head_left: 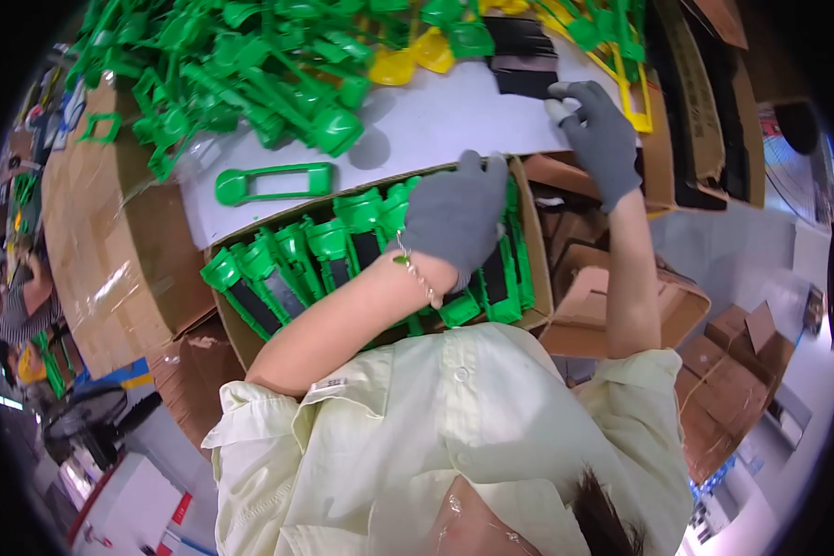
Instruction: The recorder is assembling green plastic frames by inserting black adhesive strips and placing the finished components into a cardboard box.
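My left hand (456, 211), in a grey glove, reaches over an open cardboard box (539, 269) packed with rows of green plastic pieces (329, 243). Some pieces carry black strips. Its fingers bend down near the box's far rim, and what lies under them is hidden. My right hand (600, 139), gloved in grey with pale fingertips, is beyond the box's right corner. Thumb and forefinger are a little apart beside the near corner of a stack of black strips (525, 74) on the white tabletop (435, 116).
A heap of green plastic pieces (250, 65) covers the far left, with yellow pieces (394, 67) at its edge. One green frame (273, 183) lies singly beyond the box. Large cartons (102, 222) stand at left, others (713, 371) at right. Another person (28, 301) is at far left.
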Action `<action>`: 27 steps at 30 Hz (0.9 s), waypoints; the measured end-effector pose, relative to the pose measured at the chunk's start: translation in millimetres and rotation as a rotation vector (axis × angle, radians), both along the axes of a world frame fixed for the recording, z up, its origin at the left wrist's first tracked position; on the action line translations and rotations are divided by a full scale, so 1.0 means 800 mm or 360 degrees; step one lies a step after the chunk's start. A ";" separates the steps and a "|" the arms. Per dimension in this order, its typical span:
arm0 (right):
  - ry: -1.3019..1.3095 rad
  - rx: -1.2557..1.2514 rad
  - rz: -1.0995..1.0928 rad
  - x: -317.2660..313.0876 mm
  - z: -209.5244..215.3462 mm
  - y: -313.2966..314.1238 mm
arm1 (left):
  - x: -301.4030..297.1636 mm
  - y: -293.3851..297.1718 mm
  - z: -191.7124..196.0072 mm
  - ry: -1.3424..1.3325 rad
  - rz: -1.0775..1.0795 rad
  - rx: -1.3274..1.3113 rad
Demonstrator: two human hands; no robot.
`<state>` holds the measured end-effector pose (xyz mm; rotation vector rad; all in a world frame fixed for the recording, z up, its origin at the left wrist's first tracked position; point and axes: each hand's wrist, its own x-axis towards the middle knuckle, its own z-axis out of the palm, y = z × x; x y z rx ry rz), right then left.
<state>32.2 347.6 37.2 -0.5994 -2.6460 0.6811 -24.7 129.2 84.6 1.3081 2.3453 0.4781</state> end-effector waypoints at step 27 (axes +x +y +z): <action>0.0249 -0.1197 -0.0168 0.038 0.065 -0.059 | -0.117 -0.270 -0.002 -0.0386 0.1262 0.0771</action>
